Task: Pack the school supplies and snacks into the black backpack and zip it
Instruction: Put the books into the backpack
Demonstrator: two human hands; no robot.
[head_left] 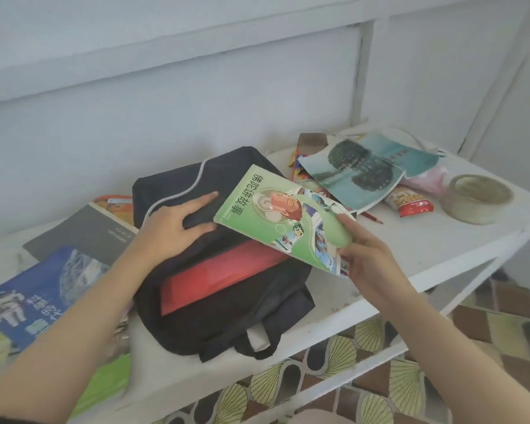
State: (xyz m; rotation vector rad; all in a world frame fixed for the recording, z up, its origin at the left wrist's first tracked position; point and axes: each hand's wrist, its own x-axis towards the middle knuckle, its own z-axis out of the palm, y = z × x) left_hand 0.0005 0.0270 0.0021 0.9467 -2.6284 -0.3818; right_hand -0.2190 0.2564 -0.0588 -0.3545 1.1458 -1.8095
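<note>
Green floppy paperback [276, 215], pinched by the right hand [367, 258], risked snagging on the black fabric backpack [227, 316] whose flap the left hand [175, 223] gripped.

Red book [221, 276]: I see one strip; the rest sits inside the black backpack [233, 325], just below my left hand [172, 223].
Pencil [374, 218]: beyond my right hand [367, 258] pinching the green book [266, 209], its back end hidden under a book.
Blue book [34, 289]: left of my left grip, cut by the frame edge.
</note>
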